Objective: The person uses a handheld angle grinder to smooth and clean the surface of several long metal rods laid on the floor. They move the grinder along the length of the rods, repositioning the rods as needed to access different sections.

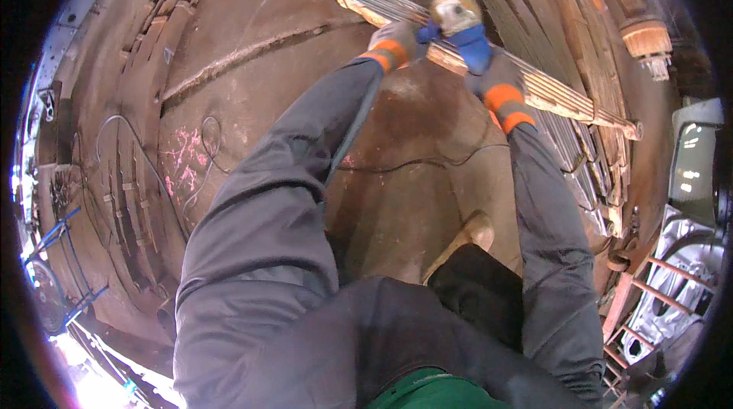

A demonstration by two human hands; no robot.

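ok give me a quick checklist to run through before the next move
1. Both hands on the tool: ok; the right hand grips the blue power tool, the left hand appears closed on its side grip.
2. Gloves on: ok; both have orange-banded cuffs.
3. Round head touching the leaf spring: cannot tell; blurred.
4. Leaf spring secured: cannot tell; no clamp to the floor shows.
5. Cable away from the visible shoe: ok; they lie apart.
6. Cable plugged into the tool: cannot tell.
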